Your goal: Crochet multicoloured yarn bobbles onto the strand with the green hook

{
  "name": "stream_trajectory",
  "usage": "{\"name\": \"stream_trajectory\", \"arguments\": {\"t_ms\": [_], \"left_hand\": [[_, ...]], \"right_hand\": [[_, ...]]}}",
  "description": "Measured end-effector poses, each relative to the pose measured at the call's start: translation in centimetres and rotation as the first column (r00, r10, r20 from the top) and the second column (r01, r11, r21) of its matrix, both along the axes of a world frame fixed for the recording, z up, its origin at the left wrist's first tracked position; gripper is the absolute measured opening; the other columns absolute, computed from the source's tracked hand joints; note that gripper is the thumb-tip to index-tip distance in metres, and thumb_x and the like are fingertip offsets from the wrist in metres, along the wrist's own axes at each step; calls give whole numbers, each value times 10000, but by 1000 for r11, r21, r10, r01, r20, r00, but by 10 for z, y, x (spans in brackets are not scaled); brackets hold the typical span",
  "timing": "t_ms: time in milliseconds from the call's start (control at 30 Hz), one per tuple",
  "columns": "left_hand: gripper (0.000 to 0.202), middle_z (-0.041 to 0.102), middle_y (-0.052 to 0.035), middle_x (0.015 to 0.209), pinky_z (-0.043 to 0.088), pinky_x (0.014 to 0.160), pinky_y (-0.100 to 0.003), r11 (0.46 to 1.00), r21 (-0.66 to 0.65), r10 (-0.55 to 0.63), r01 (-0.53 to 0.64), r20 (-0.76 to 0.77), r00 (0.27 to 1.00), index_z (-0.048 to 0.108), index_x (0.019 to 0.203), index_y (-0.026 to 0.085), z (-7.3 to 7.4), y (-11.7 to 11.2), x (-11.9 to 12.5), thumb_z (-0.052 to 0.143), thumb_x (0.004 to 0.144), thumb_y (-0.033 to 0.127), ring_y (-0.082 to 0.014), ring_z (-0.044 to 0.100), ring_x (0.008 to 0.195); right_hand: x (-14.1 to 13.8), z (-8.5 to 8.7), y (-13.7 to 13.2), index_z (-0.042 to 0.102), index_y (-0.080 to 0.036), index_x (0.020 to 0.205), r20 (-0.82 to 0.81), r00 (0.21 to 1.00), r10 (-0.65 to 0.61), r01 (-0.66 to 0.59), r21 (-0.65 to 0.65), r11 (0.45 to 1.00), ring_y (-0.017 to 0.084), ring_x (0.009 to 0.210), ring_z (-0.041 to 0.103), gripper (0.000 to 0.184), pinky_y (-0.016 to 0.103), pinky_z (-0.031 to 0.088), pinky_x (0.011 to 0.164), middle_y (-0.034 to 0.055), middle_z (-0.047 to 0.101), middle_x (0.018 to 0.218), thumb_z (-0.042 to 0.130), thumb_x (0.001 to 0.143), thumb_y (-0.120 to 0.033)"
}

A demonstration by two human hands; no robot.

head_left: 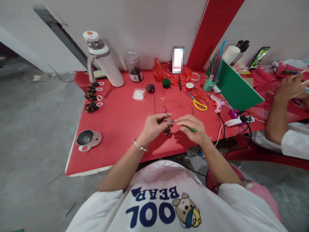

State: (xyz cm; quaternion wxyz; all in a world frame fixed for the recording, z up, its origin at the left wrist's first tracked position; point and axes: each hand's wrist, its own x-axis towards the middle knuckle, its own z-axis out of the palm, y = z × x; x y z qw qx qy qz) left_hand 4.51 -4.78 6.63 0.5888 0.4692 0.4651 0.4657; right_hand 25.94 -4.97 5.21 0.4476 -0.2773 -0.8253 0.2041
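Fingers: L hand [154,127] pinches multicolour yarn pc [167,132], left of & nearer than yellow scissors [200,105]; R hand [196,129] grips green-handled hook [191,128]. Slack pinch could lose stitches; dark strand [154,102], left of scissors, might tangle if tugged.

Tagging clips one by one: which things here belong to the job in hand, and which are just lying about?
Likely in the job:
yarn piece at the left hand
green-handled tool in the right hand
multicoloured yarn ball, its strand running toward the left hand

Probably just lying about:
white bottle
mug
clear jar
pink glue gun
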Motion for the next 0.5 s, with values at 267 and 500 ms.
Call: {"name": "stream_trajectory", "arguments": {"t_ms": [267,500], "left_hand": [[439,696,-32,709,317,476,-214,982,-143,-89,121,212,973,807,992,126,0,0,0,905,592,277,-55,470,501],[343,712,-37,720,477,659,-249,980,-103,-160,167,71,984,800,917,108,9,5,-17,822,576,132,-119,619,666]], "right_hand": [[-19,-31,-12,717,-321,1191,-111,973,-203,227,284,932,234,1036,715,254,438,592,898,72,761,1081,651,955,-388],[4,14,-2,739,-250,1111,46,992,115,-116,0,993,225,1070,725,177,449,551,984,90,789,1113,645,964,-273]]}}
